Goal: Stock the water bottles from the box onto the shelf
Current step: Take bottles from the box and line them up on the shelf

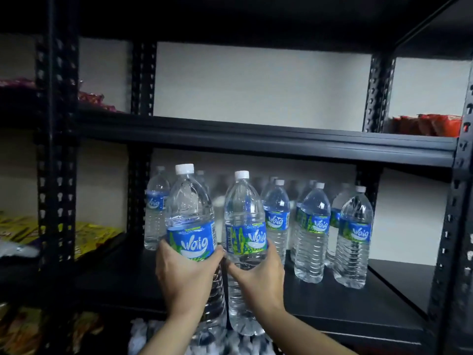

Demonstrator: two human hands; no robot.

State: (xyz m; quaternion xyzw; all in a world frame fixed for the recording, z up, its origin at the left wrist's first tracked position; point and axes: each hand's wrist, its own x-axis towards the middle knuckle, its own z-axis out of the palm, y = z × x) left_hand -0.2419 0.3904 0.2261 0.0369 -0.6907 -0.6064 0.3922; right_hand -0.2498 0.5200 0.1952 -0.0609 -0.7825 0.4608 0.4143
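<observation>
The step in hand looks like the carry-in: the left hand [185, 280] has its fingers wrapped round the middle of one water bottle [190, 226], and the right hand [258, 278] is closed the same way round a second bottle [245, 242]; both bottles are upright, side by side and nearly touching, held in front of the black shelf [358, 298] with their bases below its front edge. On that shelf a row of stocked bottles [313, 234] already stands to the right and behind, with bare board at the front left; the next move, as I judge it, calls for lifting both bases clear of the edge, then setting them down in that free space without knocking the standing ones. The box is not in view; pale caps below the arms may be more bottles, but they are blurred; the rear rows are dim and cannot be counted; packets on neighbouring shelves are cut off.
</observation>
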